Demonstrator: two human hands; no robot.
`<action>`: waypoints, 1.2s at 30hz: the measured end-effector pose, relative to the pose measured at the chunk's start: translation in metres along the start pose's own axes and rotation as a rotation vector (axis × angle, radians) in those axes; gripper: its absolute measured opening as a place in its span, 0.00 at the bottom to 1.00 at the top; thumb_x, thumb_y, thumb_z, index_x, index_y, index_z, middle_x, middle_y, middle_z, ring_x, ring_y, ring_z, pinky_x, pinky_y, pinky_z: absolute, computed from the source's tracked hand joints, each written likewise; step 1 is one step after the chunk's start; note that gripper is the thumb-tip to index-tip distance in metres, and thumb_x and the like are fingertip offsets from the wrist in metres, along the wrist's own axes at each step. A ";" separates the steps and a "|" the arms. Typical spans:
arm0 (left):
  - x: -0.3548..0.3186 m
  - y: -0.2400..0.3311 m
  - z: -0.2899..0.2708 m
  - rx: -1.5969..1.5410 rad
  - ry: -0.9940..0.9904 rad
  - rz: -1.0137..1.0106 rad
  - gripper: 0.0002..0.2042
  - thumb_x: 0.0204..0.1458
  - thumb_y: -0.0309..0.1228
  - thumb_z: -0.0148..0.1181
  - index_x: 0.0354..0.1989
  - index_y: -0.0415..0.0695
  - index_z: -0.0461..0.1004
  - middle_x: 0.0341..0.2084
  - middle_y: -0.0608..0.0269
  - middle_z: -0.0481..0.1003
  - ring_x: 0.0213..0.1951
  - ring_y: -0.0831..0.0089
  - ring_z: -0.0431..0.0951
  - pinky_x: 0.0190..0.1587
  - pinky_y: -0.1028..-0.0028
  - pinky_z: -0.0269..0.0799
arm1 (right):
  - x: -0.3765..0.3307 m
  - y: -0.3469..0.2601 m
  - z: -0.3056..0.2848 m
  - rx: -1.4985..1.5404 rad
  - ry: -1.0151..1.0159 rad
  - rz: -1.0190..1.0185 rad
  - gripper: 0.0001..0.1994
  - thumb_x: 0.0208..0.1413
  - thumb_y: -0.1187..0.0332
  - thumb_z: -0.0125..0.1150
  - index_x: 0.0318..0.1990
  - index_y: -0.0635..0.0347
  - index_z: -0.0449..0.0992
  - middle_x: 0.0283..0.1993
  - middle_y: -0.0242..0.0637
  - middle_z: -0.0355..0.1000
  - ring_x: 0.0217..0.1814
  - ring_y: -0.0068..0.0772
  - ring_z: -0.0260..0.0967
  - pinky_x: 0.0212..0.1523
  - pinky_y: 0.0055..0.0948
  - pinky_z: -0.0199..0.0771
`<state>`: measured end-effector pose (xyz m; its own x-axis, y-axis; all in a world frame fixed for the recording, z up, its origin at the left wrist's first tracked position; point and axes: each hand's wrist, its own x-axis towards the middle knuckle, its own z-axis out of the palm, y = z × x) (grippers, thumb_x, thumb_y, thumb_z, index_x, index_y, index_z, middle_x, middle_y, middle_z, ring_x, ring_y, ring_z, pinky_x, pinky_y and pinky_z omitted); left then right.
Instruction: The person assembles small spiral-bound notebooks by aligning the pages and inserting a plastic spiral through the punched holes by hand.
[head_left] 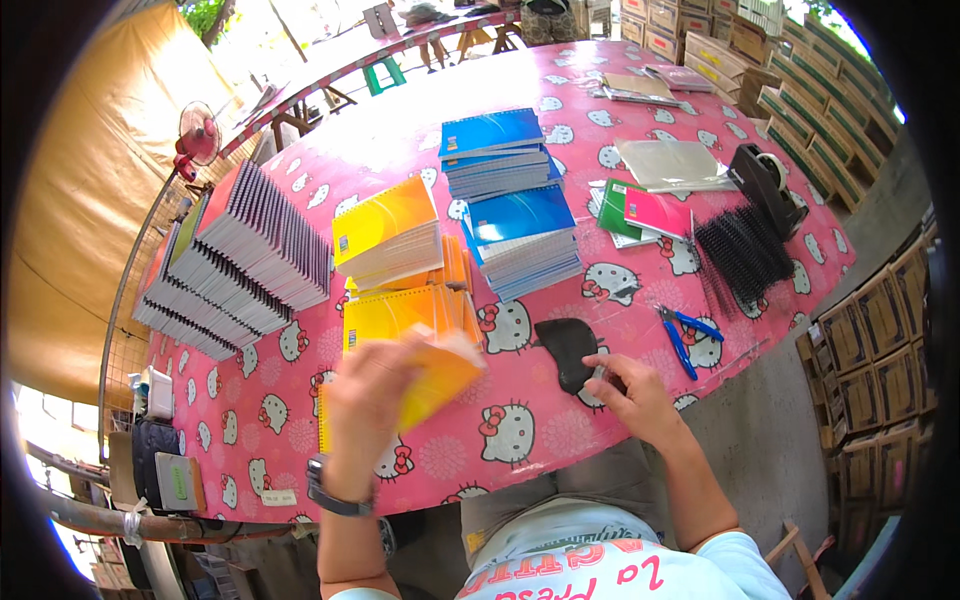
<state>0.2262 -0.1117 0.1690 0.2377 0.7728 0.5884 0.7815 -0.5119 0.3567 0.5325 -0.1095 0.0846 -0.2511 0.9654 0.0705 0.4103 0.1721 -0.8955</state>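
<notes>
Head view: blurred, perhaps yellow notebook.

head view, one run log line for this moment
left hand: holds yellow notebook | right hand: on black tool | blue pliers beside

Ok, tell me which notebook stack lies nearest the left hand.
The yellow-orange stack just beyond the left hand, at the table's near side. The taller yellow stack and both blue stacks sit farther back.

The table wears a smooth, slightly glossy pink plastic cloth. Near its front edge, the notebook in the left hand has a glossy orange card cover; the pliers have blue plastic grips.
</notes>
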 end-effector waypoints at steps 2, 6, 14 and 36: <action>-0.018 0.036 0.034 0.056 -0.133 0.105 0.18 0.44 0.22 0.60 0.46 0.47 0.77 0.31 0.65 0.75 0.35 0.68 0.75 0.40 0.68 0.69 | -0.003 -0.011 0.006 0.008 -0.088 0.005 0.21 0.53 0.62 0.63 0.52 0.62 0.73 0.34 0.46 0.73 0.31 0.38 0.70 0.34 0.32 0.71; -0.058 0.056 0.094 0.137 -0.319 0.041 0.19 0.44 0.24 0.60 0.48 0.47 0.74 0.33 0.66 0.75 0.38 0.68 0.74 0.46 0.66 0.64 | -0.021 0.010 0.036 -0.120 -0.006 -0.199 0.26 0.55 0.63 0.59 0.60 0.63 0.65 0.41 0.50 0.71 0.38 0.47 0.70 0.41 0.37 0.70; -0.049 0.051 0.103 0.265 -0.361 -0.008 0.15 0.45 0.27 0.60 0.45 0.47 0.71 0.32 0.64 0.73 0.38 0.67 0.73 0.45 0.64 0.61 | -0.033 0.006 0.076 0.108 -0.046 -0.101 0.35 0.56 0.66 0.58 0.69 0.61 0.50 0.39 0.50 0.69 0.40 0.48 0.69 0.44 0.38 0.69; -0.044 0.043 0.096 -0.075 -0.397 0.135 0.11 0.42 0.26 0.64 0.37 0.43 0.77 0.26 0.62 0.76 0.30 0.65 0.74 0.34 0.67 0.67 | 0.001 0.002 0.008 -0.027 -0.165 -0.388 0.16 0.40 0.84 0.65 0.39 0.58 0.80 0.34 0.37 0.70 0.37 0.37 0.70 0.36 0.32 0.70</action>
<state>0.3048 -0.1320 0.0892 0.5500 0.7741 0.3134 0.6878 -0.6327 0.3558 0.5261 -0.1101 0.0798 -0.5275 0.7840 0.3273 0.2796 0.5240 -0.8046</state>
